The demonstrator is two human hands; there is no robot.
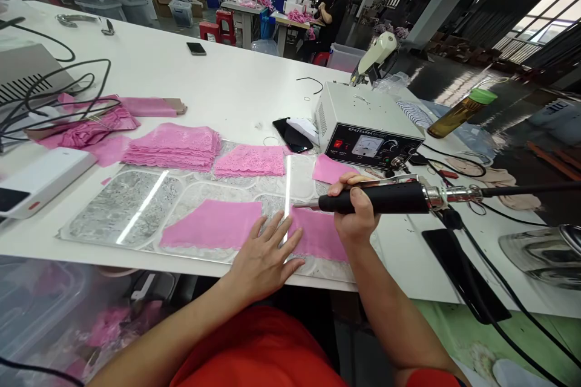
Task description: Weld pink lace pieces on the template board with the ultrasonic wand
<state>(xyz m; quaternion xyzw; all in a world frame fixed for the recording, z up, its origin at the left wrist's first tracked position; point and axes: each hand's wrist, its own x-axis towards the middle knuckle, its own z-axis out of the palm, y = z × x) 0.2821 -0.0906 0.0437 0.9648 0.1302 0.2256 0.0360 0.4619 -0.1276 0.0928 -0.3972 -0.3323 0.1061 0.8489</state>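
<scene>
My right hand (pixel 356 211) is wrapped round the black handle of an ultrasonic cutter (pixel 394 198), whose metal tip points left. That tip is at the upper left corner of a pink fabric piece (pixel 318 236); whether it touches cannot be made out. My left hand (pixel 267 254) lies flat with fingers spread, over the left edge of this piece and the gap beside it. Left of it, a second pink fabric piece (pixel 213 225) lies on the patterned grey mat (pixel 136 205). Behind are a tall stack of pink lace pieces (pixel 172 146) and a lower stack (pixel 249 160).
A control box (pixel 372 124) with a dial stands at the back right, its cable trailing right. Around the table (pixel 245 81) are a white device (pixel 45 181), phones, a bottle (pixel 460 112) and a glass jar (pixel 540 254). Two people sit near sewing machines beyond.
</scene>
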